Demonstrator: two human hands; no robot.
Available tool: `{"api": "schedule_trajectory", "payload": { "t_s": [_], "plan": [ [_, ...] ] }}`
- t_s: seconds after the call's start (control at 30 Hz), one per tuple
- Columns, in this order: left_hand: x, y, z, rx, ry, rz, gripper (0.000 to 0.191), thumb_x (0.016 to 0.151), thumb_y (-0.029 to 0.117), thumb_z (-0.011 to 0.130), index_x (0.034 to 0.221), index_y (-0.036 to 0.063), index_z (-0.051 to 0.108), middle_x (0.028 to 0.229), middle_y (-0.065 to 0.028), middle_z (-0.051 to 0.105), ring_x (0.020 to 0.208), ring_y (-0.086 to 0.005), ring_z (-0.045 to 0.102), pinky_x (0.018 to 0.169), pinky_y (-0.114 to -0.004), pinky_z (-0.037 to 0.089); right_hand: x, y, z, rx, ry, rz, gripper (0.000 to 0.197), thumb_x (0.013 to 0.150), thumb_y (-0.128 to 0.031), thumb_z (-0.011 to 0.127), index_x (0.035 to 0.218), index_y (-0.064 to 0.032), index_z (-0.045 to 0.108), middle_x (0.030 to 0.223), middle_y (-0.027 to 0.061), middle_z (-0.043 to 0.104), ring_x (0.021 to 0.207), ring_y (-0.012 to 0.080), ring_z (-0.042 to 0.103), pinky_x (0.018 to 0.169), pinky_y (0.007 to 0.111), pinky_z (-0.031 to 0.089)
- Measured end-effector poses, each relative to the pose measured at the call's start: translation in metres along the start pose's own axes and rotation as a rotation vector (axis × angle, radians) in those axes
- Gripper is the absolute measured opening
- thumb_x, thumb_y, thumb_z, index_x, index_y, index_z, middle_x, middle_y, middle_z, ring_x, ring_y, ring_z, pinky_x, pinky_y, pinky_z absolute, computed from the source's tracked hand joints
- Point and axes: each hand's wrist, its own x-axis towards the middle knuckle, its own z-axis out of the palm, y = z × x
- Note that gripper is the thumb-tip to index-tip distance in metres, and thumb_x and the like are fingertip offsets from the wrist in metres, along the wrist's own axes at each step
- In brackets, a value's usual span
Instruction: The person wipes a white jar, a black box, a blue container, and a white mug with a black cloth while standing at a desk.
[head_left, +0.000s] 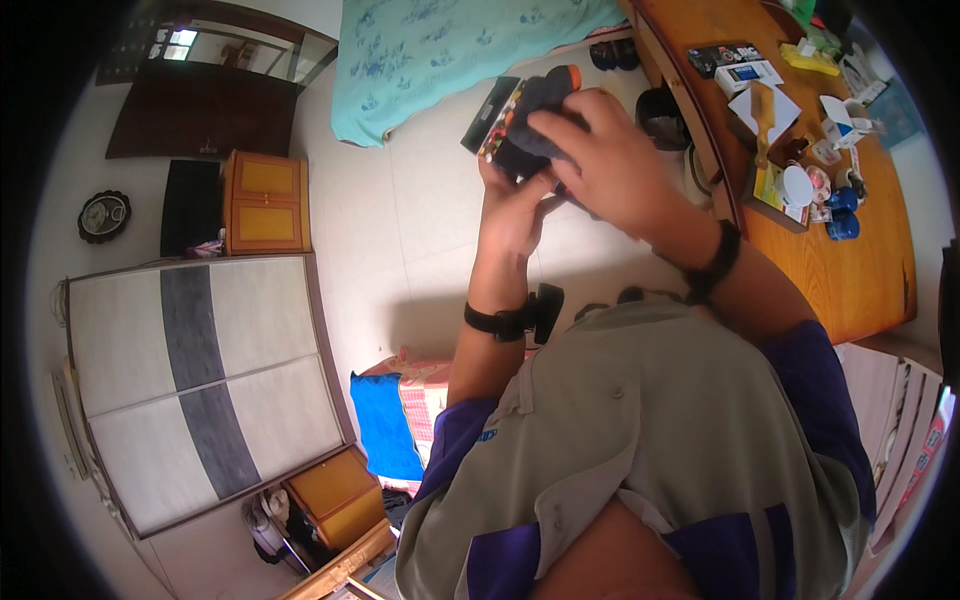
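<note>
My left hand (511, 206) supports a dark, flat pack (491, 116) from below, thumb along its near edge. A strip of small multicoloured shapes runs beside its black border. Over the pack lies a dark grey fabric item (544, 94) with an orange end; it resembles a sock or glove, but I cannot tell which. My right hand (611, 161) grips this fabric from the right, with fingers bent across it. Both hands are close together above the pale floor, and part of the pack is hidden behind them. Black bands circle both wrists.
A bed with a turquoise floral sheet (450, 52) stands ahead. Along the right runs a wooden desk (847, 277) crowded with boxes (742, 75), jars (795, 185) and a wooden-handled brush (763, 120). Dark shoes (613, 54) and a black container (661, 118) sit beside it. Left is a wardrobe (127, 330).
</note>
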Motion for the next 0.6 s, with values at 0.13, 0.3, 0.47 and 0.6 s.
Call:
{"api": "schedule_trajectory", "payload": {
  "t_s": [0.13,0.3,0.47,0.6],
  "plan": [
    [-0.002,0.002,-0.002,-0.007,-0.01,-0.024,0.065,0.08,-0.008,0.051,0.135,0.016,0.025,0.13,-0.0155,0.042,0.113,-0.0321,0.053,0.082,-0.051,0.055,-0.015,0.001,0.006,0.01,-0.057,0.029,0.048,0.063,-0.002,0.068,0.109,-0.0134,0.061,0.103,0.0092,0.052,0.092,0.0285,0.056,0.072,0.036,0.05],
    [0.001,-0.006,-0.013,-0.038,0.023,-0.014,0.063,0.08,-0.009,0.053,0.133,0.0155,0.028,0.124,-0.0148,0.048,0.111,-0.03,0.055,0.082,-0.052,0.055,-0.042,0.008,0.002,0.108,-0.185,0.142,0.041,0.064,-0.003,0.067,0.103,-0.0128,0.061,0.101,0.0085,0.052,0.091,0.029,0.055,0.072,0.037,0.049],
    [0.007,0.0,-0.015,0.013,0.061,0.031,0.058,0.082,-0.009,0.053,0.128,0.017,0.031,0.117,-0.0109,0.052,0.104,-0.0255,0.058,0.081,-0.05,0.056,-0.072,0.046,-0.003,0.088,-0.309,0.318,0.036,0.067,-0.006,0.064,0.102,-0.0128,0.059,0.097,0.009,0.052,0.09,0.0299,0.055,0.073,0.039,0.048],
    [0.01,-0.005,-0.006,0.008,0.076,0.061,0.051,0.083,-0.006,0.058,0.122,0.0148,0.033,0.117,-0.0094,0.051,0.101,-0.0238,0.058,0.078,-0.048,0.058,-0.048,0.037,-0.022,0.129,-0.098,0.292,0.035,0.069,-0.007,0.062,0.103,-0.0088,0.06,0.095,0.0106,0.054,0.086,0.0305,0.057,0.073,0.038,0.048]
  ]
}}
